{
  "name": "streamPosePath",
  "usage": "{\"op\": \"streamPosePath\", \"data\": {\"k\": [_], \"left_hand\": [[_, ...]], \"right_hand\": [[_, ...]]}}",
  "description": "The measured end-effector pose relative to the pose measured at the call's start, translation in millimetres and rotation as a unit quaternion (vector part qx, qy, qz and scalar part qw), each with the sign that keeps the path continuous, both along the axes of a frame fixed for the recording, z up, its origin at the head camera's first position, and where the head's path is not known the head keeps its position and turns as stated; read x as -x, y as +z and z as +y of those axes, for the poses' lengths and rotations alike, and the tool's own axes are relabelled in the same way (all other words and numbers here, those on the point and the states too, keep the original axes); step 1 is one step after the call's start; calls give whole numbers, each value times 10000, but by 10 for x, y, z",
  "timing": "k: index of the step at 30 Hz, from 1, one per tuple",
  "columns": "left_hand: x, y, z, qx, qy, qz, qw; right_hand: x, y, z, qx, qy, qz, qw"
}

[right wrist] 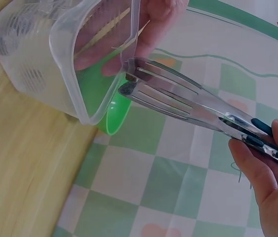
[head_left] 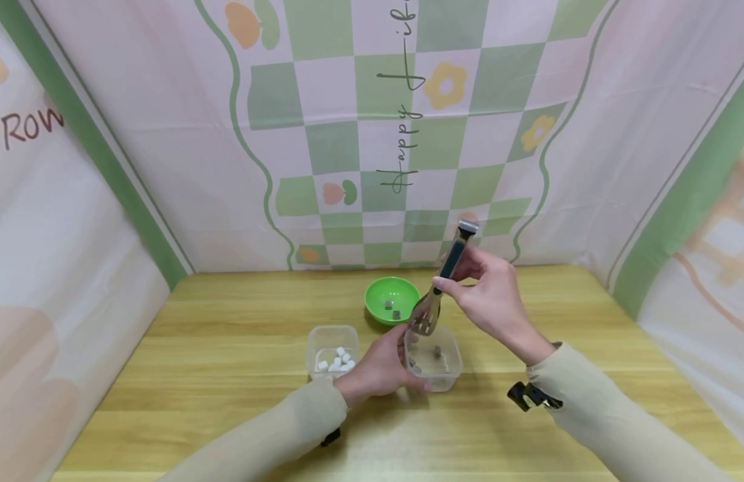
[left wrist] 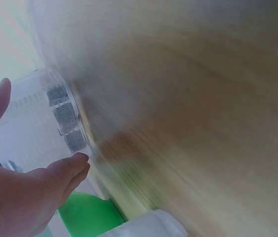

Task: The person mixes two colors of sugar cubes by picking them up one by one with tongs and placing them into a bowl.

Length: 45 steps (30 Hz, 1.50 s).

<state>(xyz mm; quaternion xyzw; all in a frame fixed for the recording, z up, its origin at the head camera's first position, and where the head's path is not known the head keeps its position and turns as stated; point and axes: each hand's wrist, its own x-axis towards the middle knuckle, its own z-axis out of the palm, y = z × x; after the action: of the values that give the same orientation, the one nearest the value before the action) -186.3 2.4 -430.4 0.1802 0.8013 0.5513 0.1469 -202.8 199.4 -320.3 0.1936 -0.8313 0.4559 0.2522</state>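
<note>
My right hand (head_left: 495,294) holds a pair of metal tongs (head_left: 453,258) with dark grip pads, thumb on one arm and fingers on the other. Their slotted heads point down over the rim of a clear plastic container (head_left: 450,383). In the right wrist view a small dark piece shows between the tong tips. Around the container's left side, my left hand (head_left: 381,365) steadies it between thumb and fingers. Several small grey cubes (left wrist: 65,114) lie on its bottom. Just behind stands a green bowl (head_left: 375,294) with two grey cubes (head_left: 396,314) inside.
Left of my left hand stands a second clear container (head_left: 316,340) with several white pieces (head_left: 336,363) in it. Everything stands on a wooden table (head_left: 227,348). A patterned cloth (head_left: 384,147) hangs behind the table, with more cloth at both sides.
</note>
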Motion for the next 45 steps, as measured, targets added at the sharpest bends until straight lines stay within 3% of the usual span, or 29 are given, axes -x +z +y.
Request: {"op": "streamPosePath", "data": {"k": [17,28,36,45], "left_hand": [[-11,9,-1,-106,-18,-86,9999],[-4,-3,-1,-105,-29,-82,9999],[-5,2,-1,64,-4,12,10000],[-13,3,-14,-100,-60,-92,9999]], "right_hand": [[-28,14,-30,-65,31,50,10000],[-18,113,-50,35,71,299,9995],[122,126,-65,264,-141,225,9993],[367,12,-69,530,-353,145,9979]]}}
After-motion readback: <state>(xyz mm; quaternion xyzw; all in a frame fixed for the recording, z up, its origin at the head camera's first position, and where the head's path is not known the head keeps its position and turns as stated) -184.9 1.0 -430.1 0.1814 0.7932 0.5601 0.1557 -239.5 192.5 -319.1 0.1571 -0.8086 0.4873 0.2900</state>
